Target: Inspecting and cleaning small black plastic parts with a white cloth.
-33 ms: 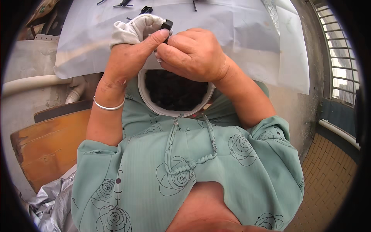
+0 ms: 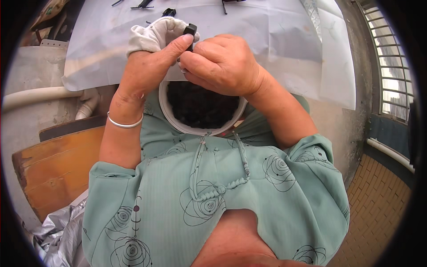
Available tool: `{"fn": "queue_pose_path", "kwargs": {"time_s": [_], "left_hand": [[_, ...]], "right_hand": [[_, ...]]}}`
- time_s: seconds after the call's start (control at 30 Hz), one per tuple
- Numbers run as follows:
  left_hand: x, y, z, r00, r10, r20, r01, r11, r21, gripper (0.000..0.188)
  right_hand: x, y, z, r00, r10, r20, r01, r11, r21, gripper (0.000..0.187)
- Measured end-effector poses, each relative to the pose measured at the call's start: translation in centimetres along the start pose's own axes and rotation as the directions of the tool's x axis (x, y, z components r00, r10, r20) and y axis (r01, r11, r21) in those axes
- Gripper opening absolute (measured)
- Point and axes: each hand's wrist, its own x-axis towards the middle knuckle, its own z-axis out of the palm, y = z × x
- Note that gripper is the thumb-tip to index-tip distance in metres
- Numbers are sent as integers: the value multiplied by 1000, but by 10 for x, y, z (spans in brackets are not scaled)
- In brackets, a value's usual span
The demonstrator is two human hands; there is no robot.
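My left hand (image 2: 153, 60) wears a white glove over its fingers, with the thumb bare. It pinches a small black plastic part (image 2: 190, 30) upright between thumb and gloved fingers. My right hand (image 2: 224, 62), bare and with a ring, is closed against the lower end of that part; its fingertips and whatever else they may grip are hidden. Directly below both hands, a round white bucket (image 2: 165, 109) stands between my legs, filled with dark pieces (image 2: 200, 104) too dim to tell apart.
A white sheet (image 2: 284, 49) covers the table ahead. Near its far edge lie a small black piece (image 2: 169, 12) and other thin black pieces (image 2: 224, 6). At left are a pale pipe (image 2: 42, 95), a worn wooden board (image 2: 58, 164) and silvery fabric (image 2: 62, 231). A barred window (image 2: 393, 66) is at right.
Hardly anything differs. The small black part has shifted very slightly to the left in my fingers, and both hands keep their places.
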Motion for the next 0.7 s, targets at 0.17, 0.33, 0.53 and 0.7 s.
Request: {"fn": "queue_pose_path", "kwargs": {"time_s": [0.17, 0.33, 0.53, 0.7], "left_hand": [[-9, -13, 13, 986, 23, -162, -62, 968, -245, 18], [-18, -19, 16, 992, -24, -120, -11, 960, -280, 29], [-21, -12, 19, 990, 29, -134, -48, 989, -138, 31], [-21, -5, 21, 980, -56, -190, 33, 992, -122, 32]], "right_hand": [[7, -11, 2, 919, 367, -146, -320, 908, 269, 15], [4, -13, 0, 842, 532, -86, -474, 807, 351, 13], [3, -1, -5, 598, 725, 342, -734, 323, 598, 13], [2, 3, -12, 728, 609, 315, -683, 609, 403, 18]]}}
